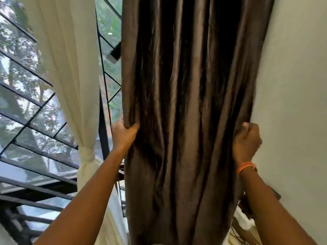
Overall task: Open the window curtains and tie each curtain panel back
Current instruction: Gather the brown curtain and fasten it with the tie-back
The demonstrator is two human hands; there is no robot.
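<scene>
hands (184, 137) gripping brown curtain (185, 103) (both edges)

Between your hands hangs the dark brown satin curtain panel (185, 103), gathered in folds; your left hand (123, 134) grips its left edge and your right hand (246, 140) grips its right edge, both at the same height. Just right of your right hand stands the plain pale wall (297, 85), touching the panel's edge. Left of your left hand hangs the cream sheer curtain panel (70, 68), knotted on itself a little below that hand's level. Behind both panels, and mostly left of your left hand, lies the black-framed glass window (26, 106).
</scene>
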